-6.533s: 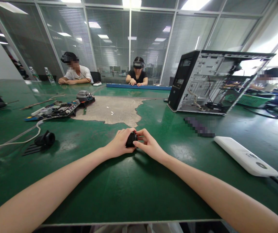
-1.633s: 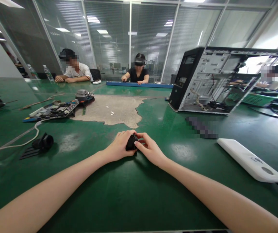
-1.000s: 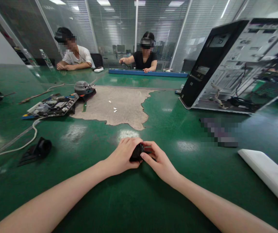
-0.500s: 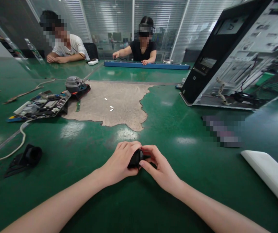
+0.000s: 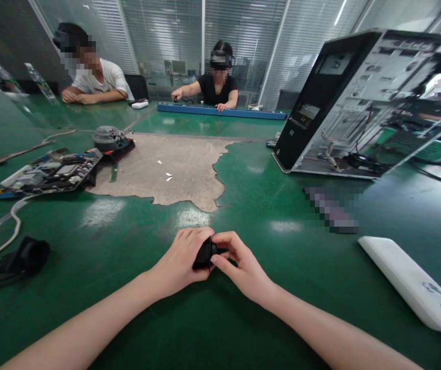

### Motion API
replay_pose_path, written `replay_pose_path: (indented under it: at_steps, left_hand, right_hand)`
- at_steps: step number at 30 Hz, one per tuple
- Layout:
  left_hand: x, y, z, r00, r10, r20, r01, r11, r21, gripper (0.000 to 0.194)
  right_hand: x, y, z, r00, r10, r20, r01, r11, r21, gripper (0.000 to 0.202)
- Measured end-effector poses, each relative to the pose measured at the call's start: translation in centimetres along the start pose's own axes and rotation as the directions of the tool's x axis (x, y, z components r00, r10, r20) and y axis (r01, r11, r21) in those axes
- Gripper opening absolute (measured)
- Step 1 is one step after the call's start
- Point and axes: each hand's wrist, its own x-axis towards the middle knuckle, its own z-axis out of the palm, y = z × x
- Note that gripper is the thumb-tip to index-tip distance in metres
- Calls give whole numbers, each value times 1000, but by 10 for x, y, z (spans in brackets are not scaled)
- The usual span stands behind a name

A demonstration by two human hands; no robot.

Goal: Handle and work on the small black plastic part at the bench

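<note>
Near the front middle of the green table, my left hand (image 5: 185, 257) is wrapped over a small black part (image 5: 203, 254), its palm covering much of it. The exposed right face shows a short raised piece; the exact kind is hard to make out. My right hand (image 5: 239, 259) pinches the right end of this same part between thumb and fingers. A thin dark tip juts out among the right fingers. Off to the left lies a black plastic piece (image 5: 31, 257) with a round opening, apart from both hands.
An open computer tower (image 5: 305, 103) stands at right, with a white casing (image 5: 405, 280) and a blurred object (image 5: 331, 210) before it. Left are a circuit board assembly (image 5: 51, 172), a fan (image 5: 108, 139) and a white cable (image 5: 14, 221). Two people sit across, one touching a blue bar (image 5: 224, 111).
The head view has turned slightly right, so things sit further left. Both hands keep their hold on the small black part; a little more of its right end shows.
</note>
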Motion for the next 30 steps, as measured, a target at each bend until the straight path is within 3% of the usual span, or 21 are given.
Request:
replay_pose_path:
  at_steps: [4,11,20,25,30]
  left_hand:
    - [-2,0,0,1000,6,-5,-5,1000,4,61]
    - [-2,0,0,999,41,-21,-40,999,27,61]
    - [-4,-1,2,999,35,-29,-34,999,37,60]
    - [-6,1,-2,999,49,3,-49,998,30,64]
    - [-6,0,-2,999,38,17,-39,999,38,62]
  right_hand:
    - [0,0,0,999,41,19,-40,999,-10,31]
    - [-2,1,-1,999,-31,30,30,999,16,25]
    - [-2,-4,0,999,37,25,-36,997,-65,30]
    - [-4,-5,0,997,-62,45,64,997,-37,26]
    - [-3,-3,2,1000,-26,15,26,1000,7,22]
